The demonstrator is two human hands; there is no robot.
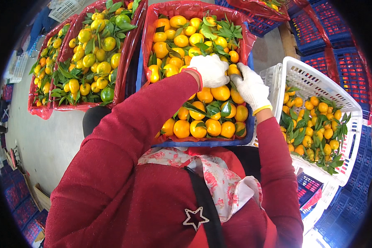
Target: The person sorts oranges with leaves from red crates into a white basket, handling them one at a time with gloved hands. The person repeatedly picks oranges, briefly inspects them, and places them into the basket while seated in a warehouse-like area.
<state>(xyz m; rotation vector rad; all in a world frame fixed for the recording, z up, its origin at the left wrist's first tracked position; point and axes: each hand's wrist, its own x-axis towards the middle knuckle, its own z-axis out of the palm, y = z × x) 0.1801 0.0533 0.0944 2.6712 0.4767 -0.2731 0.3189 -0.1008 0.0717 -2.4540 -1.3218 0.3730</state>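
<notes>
A blue plastic crate (pixel 204 143) lined with red plastic film stands before me, filled with orange citrus fruits (pixel 181 128) and green leaves. Over the middle of the fruit lies my left hand (pixel 209 71), in a white knitted glove, its fingers curled; whether it holds anything is hidden. Close on its right, my right hand (pixel 251 85), gloved in white with a yellow cuff, has its thumb and fingers around a yellow-orange citrus fruit (pixel 233 70) near the crate's right side. Leafy sprigs (pixel 229 30) lie at the far right corner of the crate.
At right, a white plastic basket (pixel 355 124) holds smaller citrus fruits with leaves. Two red-lined crates (pixel 124 71) of leafy citrus stand at left. Blue crates (pixel 353 69) are stacked at far right. Part of a person (pixel 38 26) shows at upper left.
</notes>
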